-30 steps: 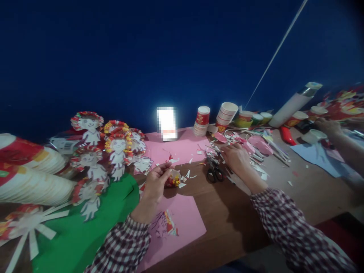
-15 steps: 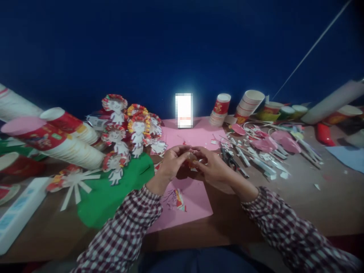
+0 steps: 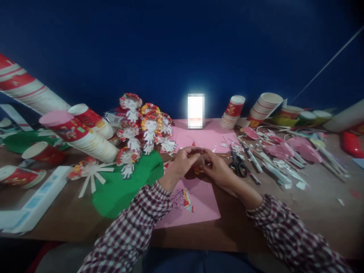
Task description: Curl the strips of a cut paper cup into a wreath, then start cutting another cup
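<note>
My left hand (image 3: 181, 163) and my right hand (image 3: 219, 169) meet over the middle of the table, fingers curled in on a small paper craft piece (image 3: 198, 169). Yellow and red bits show along its lower edge; the fingers cover most of it. Below them lies a pink sheet (image 3: 203, 206) with a small red, yellow and white paper scrap (image 3: 187, 200) and thin dark strips on it. Black-handled scissors (image 3: 238, 167) lie just right of my right hand. To the left, several paper-cup dolls (image 3: 149, 131) with curled red and yellow rims stand or lean together.
Leaning stacks of paper cups (image 3: 93, 140) and a green paper sheet (image 3: 108, 197) occupy the left. A lit phone-like screen (image 3: 196, 110) stands at the back on pink paper. Cut strips and scraps (image 3: 281, 167) litter the right, before more cup stacks (image 3: 264, 108).
The view has turned slightly left, so everything sits further right in the picture. Both hands remain together on the paper piece, with small finger shifts.
</note>
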Demonstrator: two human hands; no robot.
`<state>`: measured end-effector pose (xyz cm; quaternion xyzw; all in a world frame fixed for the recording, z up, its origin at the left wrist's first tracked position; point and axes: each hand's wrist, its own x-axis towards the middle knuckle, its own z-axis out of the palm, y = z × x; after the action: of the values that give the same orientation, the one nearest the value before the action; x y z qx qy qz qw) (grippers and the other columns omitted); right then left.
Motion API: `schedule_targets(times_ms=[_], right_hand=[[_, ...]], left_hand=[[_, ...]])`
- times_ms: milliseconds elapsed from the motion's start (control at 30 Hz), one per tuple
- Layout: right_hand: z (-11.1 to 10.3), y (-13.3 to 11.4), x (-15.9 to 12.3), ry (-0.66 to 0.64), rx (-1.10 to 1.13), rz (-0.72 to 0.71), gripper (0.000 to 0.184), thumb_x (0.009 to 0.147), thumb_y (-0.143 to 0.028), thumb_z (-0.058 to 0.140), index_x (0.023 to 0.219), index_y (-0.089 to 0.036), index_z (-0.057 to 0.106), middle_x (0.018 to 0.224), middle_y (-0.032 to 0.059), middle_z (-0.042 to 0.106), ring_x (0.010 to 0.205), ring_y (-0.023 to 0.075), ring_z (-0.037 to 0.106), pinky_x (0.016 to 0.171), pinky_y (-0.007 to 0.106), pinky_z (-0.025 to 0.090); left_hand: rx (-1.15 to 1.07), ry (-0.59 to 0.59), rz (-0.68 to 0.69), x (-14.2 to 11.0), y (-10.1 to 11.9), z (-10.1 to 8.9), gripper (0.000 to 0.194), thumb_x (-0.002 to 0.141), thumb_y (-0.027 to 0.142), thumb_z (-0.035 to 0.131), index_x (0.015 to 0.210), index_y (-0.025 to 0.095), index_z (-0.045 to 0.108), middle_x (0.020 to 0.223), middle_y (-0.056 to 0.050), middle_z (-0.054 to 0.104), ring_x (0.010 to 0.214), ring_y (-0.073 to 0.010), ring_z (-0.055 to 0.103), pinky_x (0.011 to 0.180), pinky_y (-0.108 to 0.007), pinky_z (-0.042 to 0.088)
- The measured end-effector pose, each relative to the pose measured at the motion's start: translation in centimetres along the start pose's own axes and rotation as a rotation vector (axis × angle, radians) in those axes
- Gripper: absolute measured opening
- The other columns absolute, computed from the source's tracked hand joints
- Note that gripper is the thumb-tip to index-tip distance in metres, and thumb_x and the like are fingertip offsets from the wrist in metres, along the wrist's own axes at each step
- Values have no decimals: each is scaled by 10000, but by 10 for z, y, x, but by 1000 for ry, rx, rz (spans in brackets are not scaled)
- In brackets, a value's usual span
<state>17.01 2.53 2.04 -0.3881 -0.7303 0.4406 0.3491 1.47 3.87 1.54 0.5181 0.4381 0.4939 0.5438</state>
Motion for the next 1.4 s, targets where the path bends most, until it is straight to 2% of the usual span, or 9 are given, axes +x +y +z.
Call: schedule_targets(times_ms=[167,267,367,467,567,700,900,1133,1400], right_hand=[[1,7,0,44,142,88,555,776,-189,582,1293,-173,383,993,59,660,898,187,631,818,351,486],[3,12,1,82,445,189,534,763,-258,636,1248,-195,420,961,41,667,862,173,640,766,324,508],[3,17,3,156,690,271,457,707,-315,711,1104,-208,510,882,14,671,708,135,635,616,250,506],[2,19,5,230,803,332,423,655,-331,757,998,-204,544,799,-10,667,603,103,603,550,217,484],[2,19,6,278,877,367,413,615,-318,788,941,-202,562,857,-5,674,681,102,624,622,210,501],[7,18,7,266,925,340,386,614,-333,791,905,-207,571,876,-7,665,691,106,622,642,220,508],[13,17,4,246,900,340,410,630,-327,780,942,-216,540,864,-7,656,689,122,622,623,238,502],[13,18,1,281,652,278,412,635,-319,768,975,-226,554,832,-17,650,715,139,613,639,246,504],[11,21,3,401,830,382,414,574,-330,802,858,-214,524,807,-31,619,660,114,597,597,247,517]], left_hand=[[9,33,2,2,6,3,255,742,308,658,936,144,678,942,-85,686,870,-186,622,790,-304,483],[-30,99,-21,-2,10,4,357,761,380,644,1037,154,643,973,-81,673,854,-172,618,743,-269,487],[-84,131,-99,-7,11,5,436,778,447,612,1117,173,599,987,-81,664,821,-170,621,696,-262,495],[-63,134,-95,-10,6,8,435,783,436,610,1123,165,583,1034,-99,647,903,-188,612,756,-282,492],[-18,132,-69,-9,-4,11,476,733,359,682,1146,160,555,1038,-107,644,928,-198,611,799,-310,489],[-23,146,-35,-8,-17,9,529,659,285,747,1136,173,548,1073,-113,638,935,-206,617,805,-325,497],[26,127,-24,-10,-22,1,498,665,234,726,1122,169,540,1029,-108,649,923,-215,627,783,-332,510],[59,111,84,-13,-21,4,459,673,165,683,1113,163,549,1022,-106,656,941,-201,633,848,-326,492],[36,114,81,-17,-20,7,397,765,264,634,1140,175,537,1097,-117,629,999,-206,612,868,-339,491]])
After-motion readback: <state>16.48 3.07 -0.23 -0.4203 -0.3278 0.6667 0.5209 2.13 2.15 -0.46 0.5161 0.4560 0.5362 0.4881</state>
